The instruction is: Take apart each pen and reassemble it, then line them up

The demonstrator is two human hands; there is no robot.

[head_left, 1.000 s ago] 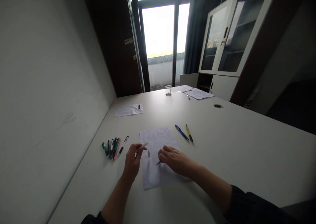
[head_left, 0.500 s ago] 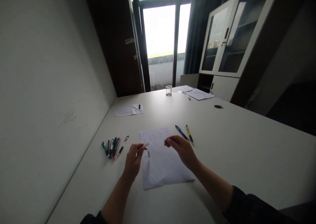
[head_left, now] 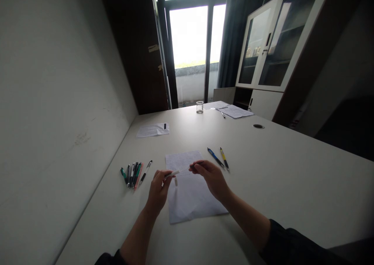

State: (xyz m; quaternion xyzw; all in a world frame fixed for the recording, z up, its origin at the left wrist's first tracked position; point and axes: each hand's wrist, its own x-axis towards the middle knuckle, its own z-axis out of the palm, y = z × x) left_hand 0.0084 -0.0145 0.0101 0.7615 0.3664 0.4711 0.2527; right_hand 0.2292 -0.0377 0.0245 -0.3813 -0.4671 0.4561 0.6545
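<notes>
Above the sheet of paper (head_left: 193,202), my left hand (head_left: 157,189) pinches a slim white pen barrel (head_left: 175,173) that points right and slightly up. My right hand (head_left: 212,177) is closed on a thin dark pen part (head_left: 197,164), mostly covered by the fingers. A faint pale line spans part of the short gap between the two pieces. A small white piece (head_left: 176,182), like a pen cap, shows over the paper just below the barrel. Handwriting fills the upper part of the sheet.
Several pens (head_left: 134,175) lie in a group on the left of the white table (head_left: 263,187). A blue pen (head_left: 215,157) and a yellow pen (head_left: 224,158) lie beyond my right hand. Farther back are a glass (head_left: 199,107), papers (head_left: 235,111), another sheet (head_left: 152,130) and a cable hole (head_left: 258,126).
My right hand has moved left with the dark pen part, closer to the barrel. The barrel in my left hand has shifted slightly right and down at its tip.
</notes>
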